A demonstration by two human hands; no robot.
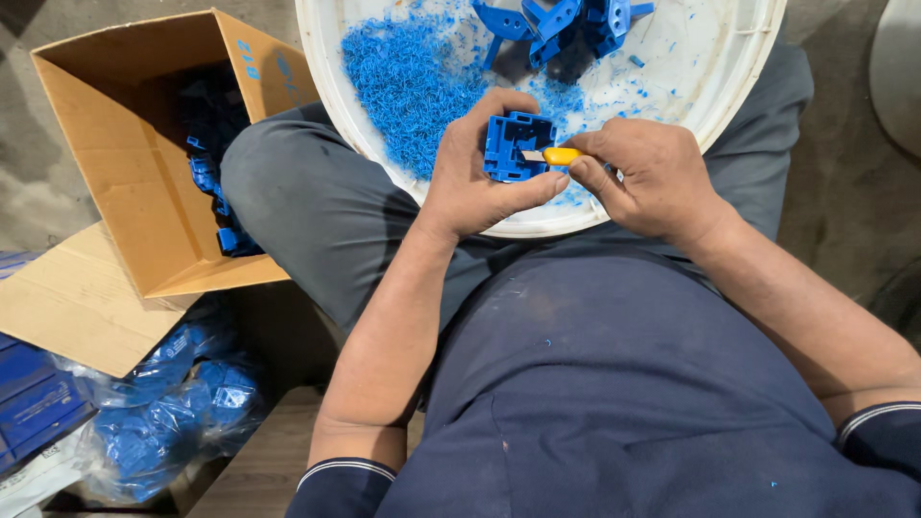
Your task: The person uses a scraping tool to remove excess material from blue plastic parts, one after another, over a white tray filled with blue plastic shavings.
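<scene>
- The left hand (475,182) gripped a blue part (515,146), fingers curled over its top and far side, thumb pressed along its lower edge.
- The part was a squarish moulded plastic block, hard and glossy, its ribbed open face turned up toward the camera; no clear long axis showed.
- It sat over the near rim of the basin (739,72), above the person's lap.
- The right hand (648,177) was closed tight round a knife (554,155), thumb and forefinger pinching its yellow handle.
- The knife lay almost level, long axis running left to right, its short grey blade pointing left and touching the part's right edge.
- The basin was round, white and smooth, resting on grey trousers (317,206).
- Inside it lay a heap of fine, curly blue shavings (408,82) and, further back, a cluster of more blue pieces (561,24).
- To the left stood an open cardboard box (125,163), matte brown, tipped on its side with blue parts within.
- Below it lay crinkled clear bags (177,398) of blue parts.
- A flat cardboard sheet (72,307) lay beside them.
</scene>
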